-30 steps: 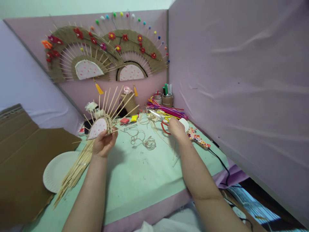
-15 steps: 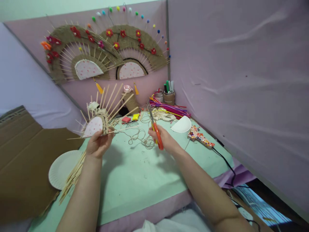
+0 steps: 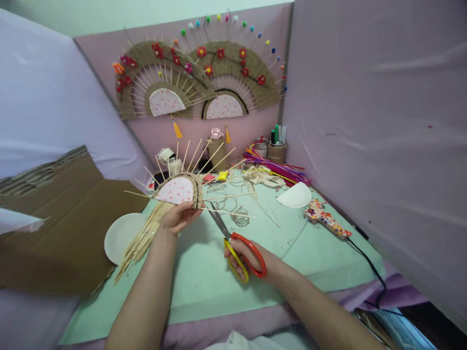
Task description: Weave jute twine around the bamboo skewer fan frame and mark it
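My left hand (image 3: 179, 217) grips a half-round fan (image 3: 176, 190) by its lower right edge. Its centre is white with pink dots, twine is woven around the rim, and thin sticks fan outward from it. Fingers of my right hand (image 3: 239, 255) sit in the handles of a pair of scissors (image 3: 226, 233), one handle red, the other yellow. The blades are slightly apart and point up and left toward the fan's lower right sticks, close to the twine edge. Whether the blades touch a stick I cannot tell.
Left of my forearm lie a bundle of sticks (image 3: 146, 238), a paper plate (image 3: 118, 240) and cardboard (image 3: 69, 233). Rightward are a folded white plate (image 3: 296, 195) and a patterned glue gun (image 3: 326, 218) with a cord. Behind stand pipe cleaners (image 3: 277, 167), a twine spool (image 3: 218, 155) and a pen cup (image 3: 277, 151).
The scissors have swung left and down toward the fan, and their blades have parted. The fan is now turned with its dotted face more toward me. The whole view has shifted leftward.
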Motion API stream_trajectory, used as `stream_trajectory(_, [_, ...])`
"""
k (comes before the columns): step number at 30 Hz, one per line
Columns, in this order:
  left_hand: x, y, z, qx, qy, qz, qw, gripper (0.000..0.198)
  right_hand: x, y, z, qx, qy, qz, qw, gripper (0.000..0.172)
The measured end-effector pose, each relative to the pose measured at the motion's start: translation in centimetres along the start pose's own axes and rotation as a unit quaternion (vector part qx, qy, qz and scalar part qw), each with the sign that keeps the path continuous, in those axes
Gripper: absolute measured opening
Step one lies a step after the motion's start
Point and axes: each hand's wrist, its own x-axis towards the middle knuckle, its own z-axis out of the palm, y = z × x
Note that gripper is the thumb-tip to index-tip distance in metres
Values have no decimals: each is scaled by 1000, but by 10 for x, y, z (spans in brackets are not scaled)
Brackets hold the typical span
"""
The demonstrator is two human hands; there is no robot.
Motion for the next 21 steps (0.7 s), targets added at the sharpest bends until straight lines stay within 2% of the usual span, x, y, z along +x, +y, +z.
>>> stream_trajectory(6, [-1,-1,-7,35,1,6,999,21,9,-2,10,1,-3,0,1000,46])
stream_trajectory(11, [-4,-1,-8,42,6,18,999,23,12,0,11,15,11,-10,1000,46])
stream_trajectory(15, [-5,0,-8,52,-5,21,998,26,11,-2,10,10,-2,-20,1000,45])
stream_trajectory(18, [-6,0,-7,61,-22,25,998,29,10,-4,11,7,-7,-27,1000,44])
stream_trajectory(21, [-8,1,-8,70,-64,29,995,38,10,-4,12,5,-6,-26,1000,43])
